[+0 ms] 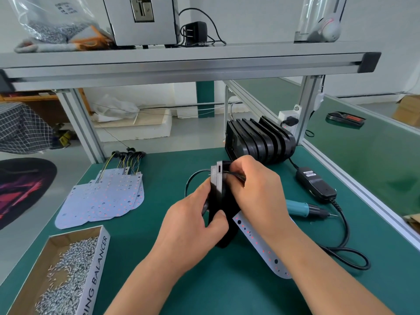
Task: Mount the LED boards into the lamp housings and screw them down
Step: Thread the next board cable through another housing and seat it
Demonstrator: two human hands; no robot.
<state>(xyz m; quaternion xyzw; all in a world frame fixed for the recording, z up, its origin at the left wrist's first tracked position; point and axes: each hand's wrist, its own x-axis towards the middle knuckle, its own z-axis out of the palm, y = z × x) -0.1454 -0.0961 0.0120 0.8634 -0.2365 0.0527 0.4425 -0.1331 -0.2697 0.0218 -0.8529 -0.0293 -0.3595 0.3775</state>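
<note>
Cardboard box (96, 258) at eight o'clock from the hands, open-topped, heaped with small silver screws (68, 276); RING BALANCER printed on its white wall.

Dead centre on the green mat (163, 173), black lamp housing (218, 196) stood on edge and gripped from both sides. Left hand (193, 214) wrapped round its lower half, thumb on the near edge. Right hand (256, 185) curled over the top, fingers closed on the housing and across a thin black wire (193, 176) looping out toward nine o'clock.

White LED board (261, 246) with red dots slanting out from under the right wrist toward five o'clock, upper end hidden behind the housing; held or merely lying there, cannot tell.

Fanned stack of boards (102, 198) at nine to ten o'clock, coloured leads bunched at its far end. Row of spare housings (259, 139) on edge at one o'clock, close behind the right knuckles. Teal electric screwdriver (304, 208) lying at three o'clock, just beside the right wrist, black power adapter (316, 184) beyond it, thick cable (347, 255) coiling round toward four o'clock.

Aluminium shelf (181, 62) overhead at twelve o'clock, loaded with a plastic bag, a grey machine and a plug
</note>
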